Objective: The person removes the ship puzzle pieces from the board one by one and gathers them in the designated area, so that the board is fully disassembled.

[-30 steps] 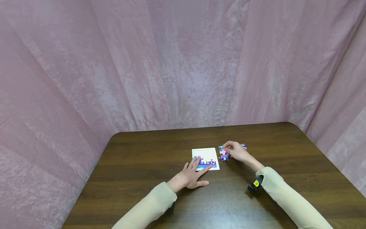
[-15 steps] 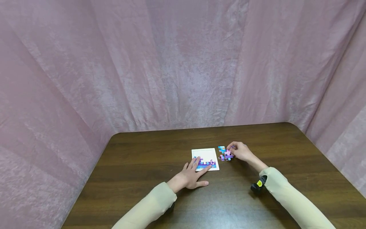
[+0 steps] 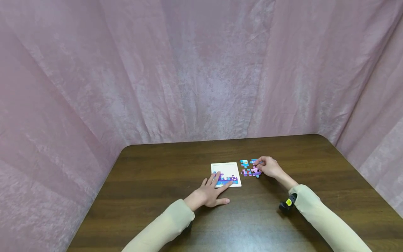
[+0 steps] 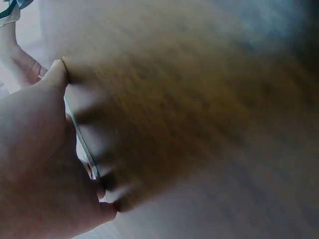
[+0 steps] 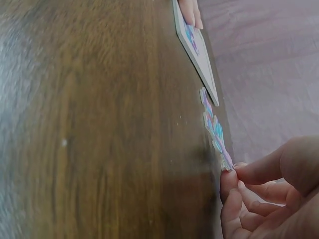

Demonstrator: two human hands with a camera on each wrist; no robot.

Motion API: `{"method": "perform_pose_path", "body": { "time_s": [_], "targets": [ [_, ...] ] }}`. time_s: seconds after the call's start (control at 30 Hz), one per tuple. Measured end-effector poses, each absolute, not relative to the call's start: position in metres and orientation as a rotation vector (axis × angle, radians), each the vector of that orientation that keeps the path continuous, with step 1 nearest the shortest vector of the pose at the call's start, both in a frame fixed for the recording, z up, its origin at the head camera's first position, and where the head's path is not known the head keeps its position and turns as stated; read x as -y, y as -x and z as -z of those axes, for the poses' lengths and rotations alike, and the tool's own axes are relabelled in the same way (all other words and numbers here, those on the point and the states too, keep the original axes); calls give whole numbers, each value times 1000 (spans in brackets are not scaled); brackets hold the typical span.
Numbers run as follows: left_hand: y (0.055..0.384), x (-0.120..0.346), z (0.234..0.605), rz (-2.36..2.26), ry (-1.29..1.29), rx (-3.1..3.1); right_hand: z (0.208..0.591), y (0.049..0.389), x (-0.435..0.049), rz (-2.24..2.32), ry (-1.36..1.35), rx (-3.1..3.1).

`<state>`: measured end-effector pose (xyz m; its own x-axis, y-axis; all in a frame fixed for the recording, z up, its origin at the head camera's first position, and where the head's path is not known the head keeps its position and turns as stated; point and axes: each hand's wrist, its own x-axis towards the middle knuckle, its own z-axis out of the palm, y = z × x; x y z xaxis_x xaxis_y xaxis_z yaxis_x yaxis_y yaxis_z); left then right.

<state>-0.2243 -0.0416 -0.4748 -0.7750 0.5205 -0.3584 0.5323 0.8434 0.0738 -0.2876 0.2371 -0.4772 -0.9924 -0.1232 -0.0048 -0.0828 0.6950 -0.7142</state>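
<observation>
A white square puzzle tray [image 3: 225, 167] lies on the table, its near rows filled with purple and blue jigsaw pieces. My left hand [image 3: 209, 193] rests across its near left corner with straight, spread fingers. To the tray's right, my right hand [image 3: 270, 166] pinches a pink and purple puzzle piece [image 3: 256, 171] between thumb and fingers, low at the tabletop. A blue piece [image 3: 244, 163] and a pink-red piece [image 3: 245, 172] lie between that hand and the tray. Another blue and purple piece [image 3: 253, 161] is partly hidden behind my right fingers [image 5: 256, 172].
The brown wooden table [image 3: 151, 175] has rounded far corners. Pink velvety curtains [image 3: 201, 70] hang behind it and along both sides. A black wrist device with a yellow mark [image 3: 286, 204] sits under the right sleeve.
My right hand has slid right, drawing the pink and purple piece away from the tray. This uncovers the blue and pink-red pieces. The left hand stays put.
</observation>
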Motion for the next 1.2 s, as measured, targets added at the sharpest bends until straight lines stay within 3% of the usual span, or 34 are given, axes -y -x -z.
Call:
{"method": "perform_pose_path", "body": {
  "time_s": [1.2],
  "targets": [
    [223, 42, 473, 70, -800, -2669, 478, 288, -242, 1113, 74, -2933]
  ]
}}
